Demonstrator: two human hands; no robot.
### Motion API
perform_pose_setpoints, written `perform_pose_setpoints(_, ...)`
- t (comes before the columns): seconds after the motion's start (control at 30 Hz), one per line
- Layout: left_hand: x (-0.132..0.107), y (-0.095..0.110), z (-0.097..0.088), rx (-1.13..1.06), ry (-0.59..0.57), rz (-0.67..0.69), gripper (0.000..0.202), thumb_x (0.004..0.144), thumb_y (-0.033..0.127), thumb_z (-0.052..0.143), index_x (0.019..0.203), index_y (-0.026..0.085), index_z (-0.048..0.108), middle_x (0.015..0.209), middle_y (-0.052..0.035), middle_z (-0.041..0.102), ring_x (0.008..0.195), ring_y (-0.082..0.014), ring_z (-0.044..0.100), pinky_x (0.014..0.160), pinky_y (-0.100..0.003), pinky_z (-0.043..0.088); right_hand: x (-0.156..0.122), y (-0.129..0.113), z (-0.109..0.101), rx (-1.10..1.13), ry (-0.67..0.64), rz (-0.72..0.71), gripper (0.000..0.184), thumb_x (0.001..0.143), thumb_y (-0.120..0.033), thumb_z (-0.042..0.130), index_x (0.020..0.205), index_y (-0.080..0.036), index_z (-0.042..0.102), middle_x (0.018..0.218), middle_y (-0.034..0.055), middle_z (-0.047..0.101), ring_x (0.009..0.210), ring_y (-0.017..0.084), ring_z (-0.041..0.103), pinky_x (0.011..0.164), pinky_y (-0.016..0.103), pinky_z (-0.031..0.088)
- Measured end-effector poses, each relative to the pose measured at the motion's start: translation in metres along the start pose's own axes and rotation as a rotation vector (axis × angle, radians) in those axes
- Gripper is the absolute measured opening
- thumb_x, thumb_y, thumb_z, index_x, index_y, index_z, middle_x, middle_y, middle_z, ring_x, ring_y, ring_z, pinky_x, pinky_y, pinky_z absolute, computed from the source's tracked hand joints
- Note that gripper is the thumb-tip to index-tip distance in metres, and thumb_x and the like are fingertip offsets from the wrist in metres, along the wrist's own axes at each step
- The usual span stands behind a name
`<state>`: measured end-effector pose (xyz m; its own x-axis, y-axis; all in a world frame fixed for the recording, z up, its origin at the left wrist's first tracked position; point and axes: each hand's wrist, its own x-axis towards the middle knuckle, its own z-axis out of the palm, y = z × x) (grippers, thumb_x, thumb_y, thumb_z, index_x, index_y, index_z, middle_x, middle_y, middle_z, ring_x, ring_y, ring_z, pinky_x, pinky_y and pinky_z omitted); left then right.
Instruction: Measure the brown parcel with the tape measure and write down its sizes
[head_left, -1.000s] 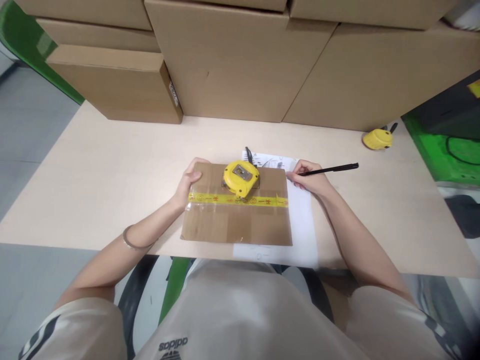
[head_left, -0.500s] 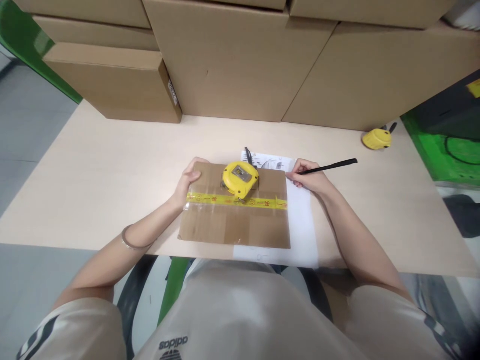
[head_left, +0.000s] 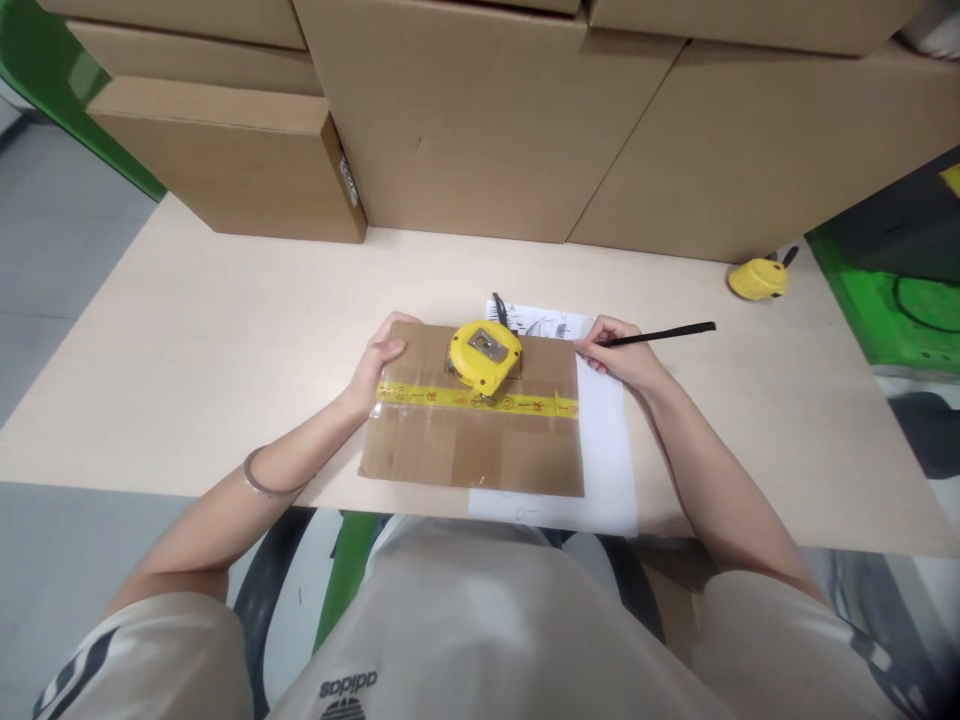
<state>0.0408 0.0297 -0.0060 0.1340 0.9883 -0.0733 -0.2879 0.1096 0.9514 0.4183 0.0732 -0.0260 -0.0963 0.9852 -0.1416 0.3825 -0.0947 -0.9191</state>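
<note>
My left hand grips the left edge of a small cardboard box, its thumb on top and the other fingers hidden behind. Yellow printed tape runs across the box. On top of it rests a yellow tape measure with a metal clip and a black strap. Between the fingers of my right hand is a black pen, its tip end close to the box's upper right corner. White paper with printed drawings at its far end lies partly under the box.
A second yellow tape measure sits at the back right of the light wooden table. Large cardboard boxes line the back edge, and a flatter box stands at the back left. Green chair parts show below the front edge.
The view has shifted very slightly. Both hands, the box, the tape measure and the pen keep nearly the same places.
</note>
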Motion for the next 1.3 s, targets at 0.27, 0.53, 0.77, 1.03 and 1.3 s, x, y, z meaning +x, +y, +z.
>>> perform_pose_setpoints(0.27,-0.0011,-0.0008,-0.0014,0.027,-0.009,0.02,0.035,0.072,0.05,0.071,0.09,0.021,0.067,0.079,-0.0022,0.065,0.069,-0.0184,0.059,0.06,-0.03,0.047,0.0002,-0.0026,-0.0015,-0.02,-0.009,0.004,0.038,0.066,-0.033,0.087,0.061,-0.022,0.051,0.046,-0.0039,0.055,0.039,0.007,0.044,0.039,0.02,0.034)
perform_pose_setpoints(0.53,-0.0005,-0.0017,-0.002,0.014,-0.012,-0.008,0.037,0.072,0.052,0.072,0.093,0.021,0.065,0.079,-0.0021,0.066,0.068,-0.0197,0.06,0.062,-0.032,0.048,-0.0008,-0.0025,0.0,-0.031,0.028,-0.018,0.038,0.064,-0.032,0.086,0.058,-0.023,0.05,0.043,-0.0033,0.054,0.037,0.008,0.043,0.039,0.022,0.03)
perform_pose_setpoints(0.77,-0.0003,-0.0011,-0.0007,0.017,-0.007,-0.01,0.038,0.07,0.052,0.072,0.092,0.022,0.065,0.079,-0.0022,0.067,0.068,-0.0197,0.061,0.06,-0.031,0.047,-0.0035,-0.0043,0.004,-0.053,0.124,-0.084,0.034,0.069,-0.039,0.084,0.058,-0.023,0.055,0.05,-0.0006,0.06,0.044,0.01,0.046,0.046,0.026,0.036)
perform_pose_setpoints(1.03,-0.0008,-0.0019,-0.0012,-0.006,0.012,-0.029,0.04,0.069,0.051,0.074,0.093,0.021,0.066,0.078,-0.0027,0.068,0.068,-0.02,0.062,0.06,-0.032,0.048,0.0009,-0.0034,0.0024,-0.087,0.088,-0.064,0.037,0.064,-0.034,0.083,0.054,-0.023,0.049,0.046,-0.0025,0.055,0.043,0.01,0.044,0.044,0.024,0.033)
perform_pose_setpoints(1.3,0.0,0.0013,0.0005,0.034,0.007,0.008,0.035,0.068,0.051,0.074,0.087,0.022,0.067,0.075,-0.0015,0.064,0.065,-0.0182,0.057,0.056,-0.03,0.044,0.0013,-0.0034,0.0006,-0.177,0.045,-0.04,0.038,0.069,-0.043,0.081,0.057,-0.024,0.05,0.047,-0.001,0.055,0.043,0.011,0.046,0.045,0.026,0.035)
